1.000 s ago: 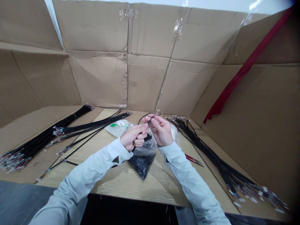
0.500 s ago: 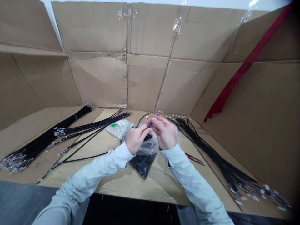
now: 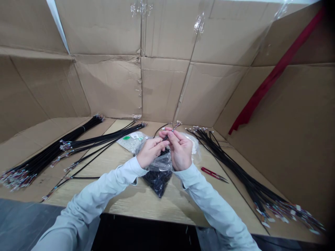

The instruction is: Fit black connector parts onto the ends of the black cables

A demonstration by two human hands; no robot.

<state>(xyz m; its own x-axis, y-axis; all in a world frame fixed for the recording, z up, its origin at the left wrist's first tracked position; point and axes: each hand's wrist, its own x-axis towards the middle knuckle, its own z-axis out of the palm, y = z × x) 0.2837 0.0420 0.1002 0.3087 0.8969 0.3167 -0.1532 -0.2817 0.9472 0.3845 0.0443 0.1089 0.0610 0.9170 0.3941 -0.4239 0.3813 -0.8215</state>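
Observation:
Both hands meet above a clear plastic bag (image 3: 158,181) of small black parts, whose mouth is open. My left hand (image 3: 151,150) is closed on a black cable, thumb against the fingers. My right hand (image 3: 179,147) pinches the same cable close to its end. Past the right fingertips, thin coloured wires (image 3: 178,123) with small connectors fan out. Most of the cable between the hands is covered by fingers. Behind the hands lie a bag (image 3: 131,141) with a green-marked label and another clear bag (image 3: 195,146) with white contents.
Black cable bundles (image 3: 65,148) with wire ends lie at the left, with several looser cables (image 3: 104,137) beside them. Another bundle (image 3: 230,164) runs along the right. Red-handled snips (image 3: 214,174) rest right of my right hand. Cardboard walls (image 3: 164,90) enclose the table's back and sides.
Both hands have shifted slightly left and closer together, still on the cable. The snips, partly covered by my right sleeve before, now show fully. The view has tilted down a little.

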